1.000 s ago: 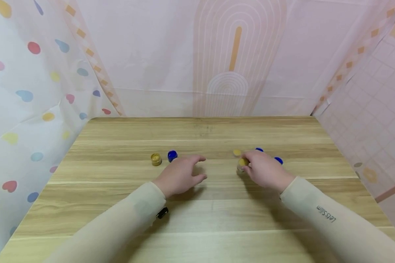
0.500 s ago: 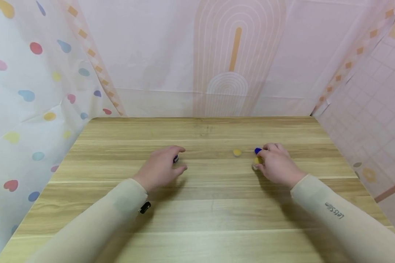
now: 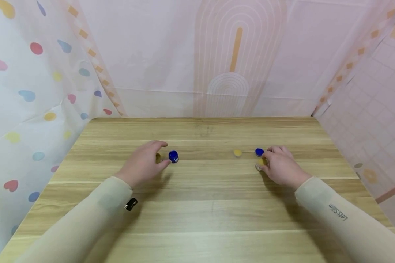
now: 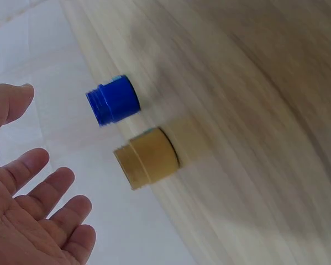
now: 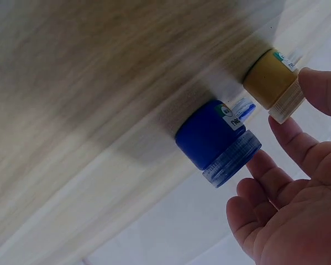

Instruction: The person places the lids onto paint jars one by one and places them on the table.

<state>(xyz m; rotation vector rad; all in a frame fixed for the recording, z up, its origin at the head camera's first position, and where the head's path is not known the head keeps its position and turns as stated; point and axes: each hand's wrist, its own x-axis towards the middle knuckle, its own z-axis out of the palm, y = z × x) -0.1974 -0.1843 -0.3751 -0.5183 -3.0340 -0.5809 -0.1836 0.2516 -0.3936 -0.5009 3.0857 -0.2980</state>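
My left hand (image 3: 141,160) has its fingers and thumb spread around an uncapped yellow paint jar (image 3: 158,157). In the left wrist view that jar stands apart from the fingers. An uncapped blue paint jar (image 3: 173,157) stands just right of it, near the thumb. On the right, my right hand (image 3: 284,164) pinches a capped yellow paint jar (image 5: 273,83) by its cap between thumb and index finger, with its base at the table. Next to it in the right wrist view is a capped blue paint jar (image 5: 212,135), which my hand hides in the head view.
A loose blue lid (image 3: 259,152) lies behind the right hand's fingertips. To its left is a loose yellow lid (image 3: 237,153). The wooden table (image 3: 204,212) meets patterned cloth walls (image 3: 151,54) at the back and sides.
My right hand has carried the capped yellow jar rightward, beside the blue lid. My left hand has moved left, past the open blue jar to the open yellow one.
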